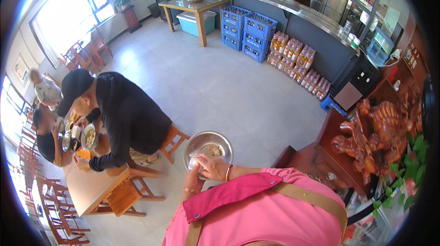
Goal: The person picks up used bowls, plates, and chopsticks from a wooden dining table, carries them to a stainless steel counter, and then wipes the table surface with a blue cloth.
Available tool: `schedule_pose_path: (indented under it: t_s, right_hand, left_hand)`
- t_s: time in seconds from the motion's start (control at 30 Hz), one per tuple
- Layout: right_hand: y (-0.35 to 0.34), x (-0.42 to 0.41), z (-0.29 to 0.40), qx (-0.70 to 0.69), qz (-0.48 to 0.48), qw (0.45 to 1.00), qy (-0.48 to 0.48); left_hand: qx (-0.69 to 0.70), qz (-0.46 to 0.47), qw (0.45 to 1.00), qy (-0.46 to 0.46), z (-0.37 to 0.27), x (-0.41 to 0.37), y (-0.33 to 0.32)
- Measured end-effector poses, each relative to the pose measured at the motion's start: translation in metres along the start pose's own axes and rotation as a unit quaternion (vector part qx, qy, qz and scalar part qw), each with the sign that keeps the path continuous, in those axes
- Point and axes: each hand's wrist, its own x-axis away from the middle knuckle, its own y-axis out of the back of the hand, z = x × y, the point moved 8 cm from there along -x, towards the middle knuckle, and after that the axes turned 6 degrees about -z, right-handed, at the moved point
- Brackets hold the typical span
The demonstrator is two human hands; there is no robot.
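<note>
A stainless steel bowl [225, 143] is in front of me, holding pale food pieces [215, 150] at its bottom. Crumpled clear plastic [193, 160] lies at the bowl's left side, under my fingers. My right hand [213, 167], with a red band on its wrist, reaches over the near rim and its fingertips pinch at the plastic. Close against it is my left hand [194, 179], with a beaded bracelet, thumb up by the plastic. Most of the left fingers are hidden, so their grip cannot be made out. What supports the bowl is also hidden.
To the left, a person in a black cap [77, 82] leans over a wooden table [91, 186] with bowls; wooden stools [123, 199] stand beside it. A carved wooden piece [378, 132] is at right. Blue bottle crates [259, 26] and bottled drinks [292, 50] line the counter [292, 7].
</note>
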Motion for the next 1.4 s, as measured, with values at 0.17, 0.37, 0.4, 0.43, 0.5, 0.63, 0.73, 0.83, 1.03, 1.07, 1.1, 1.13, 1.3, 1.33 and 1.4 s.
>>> schedule_pose_path:
  t_s: [0.17, 0.37, 0.4, 0.43, 0.5, 0.63, 0.73, 0.83, 1.03, 1.07, 1.1, 1.13, 1.3, 1.33, 1.4]
  right_hand:
    - [0.018, -0.115, -0.076, -0.034, -0.009, 0.999, 0.016]
    - [0.062, -0.255, -0.166, 0.077, -0.017, 0.997, 0.004]
    - [0.064, -0.271, -0.181, 0.085, -0.004, 0.996, -0.011]
    - [0.067, -0.287, -0.196, 0.089, -0.004, 0.996, -0.016]
    - [0.07, -0.322, -0.232, 0.096, -0.005, 0.995, -0.029]
    - [0.073, -0.388, -0.294, 0.109, 0.001, 0.994, -0.021]
    - [0.072, -0.443, -0.348, 0.1, -0.001, 0.995, 0.03]
    - [0.071, -0.511, -0.386, 0.076, 0.039, 0.995, 0.059]
    - [0.058, -0.63, -0.427, 0.083, 0.123, 0.979, 0.141]
    - [0.044, -0.646, -0.44, 0.079, 0.158, 0.974, 0.145]
    - [0.037, -0.655, -0.442, 0.066, 0.162, 0.971, 0.163]
    - [0.027, -0.672, -0.44, 0.052, 0.156, 0.969, 0.182]
    - [0.007, -0.774, -0.43, -0.061, 0.14, 0.961, 0.232]
    - [0.007, -0.798, -0.434, -0.064, 0.116, 0.959, 0.252]
    - [-0.001, -0.841, -0.459, -0.039, 0.132, 0.958, 0.25]
  left_hand:
    - [0.001, 0.003, 1.0, -0.013, -0.064, -0.116, -0.035]
    - [-0.022, -0.034, 0.998, -0.041, -0.149, -0.273, -0.096]
    - [-0.028, -0.041, 0.998, -0.025, -0.154, -0.298, -0.098]
    - [-0.035, -0.047, 0.998, -0.008, -0.159, -0.322, -0.1]
    - [-0.036, -0.063, 0.997, -0.016, -0.174, -0.368, -0.109]
    - [-0.026, -0.074, 0.997, -0.026, -0.207, -0.455, -0.125]
    - [-0.04, -0.094, 0.993, -0.053, -0.235, -0.522, -0.137]
    - [-0.056, -0.151, 0.985, -0.06, -0.271, -0.589, -0.129]
    - [-0.016, -0.231, 0.961, -0.154, -0.352, -0.658, -0.128]
    - [0.005, -0.253, 0.955, -0.156, -0.361, -0.669, -0.12]
    - [0.025, -0.276, 0.948, -0.155, -0.365, -0.674, -0.109]
    - [0.037, -0.294, 0.942, -0.157, -0.379, -0.678, -0.096]
    - [0.108, -0.377, 0.898, -0.2, -0.462, -0.688, -0.041]
    - [0.129, -0.388, 0.886, -0.22, -0.476, -0.697, -0.02]
    - [0.155, -0.415, 0.857, -0.263, -0.516, -0.71, 0.012]
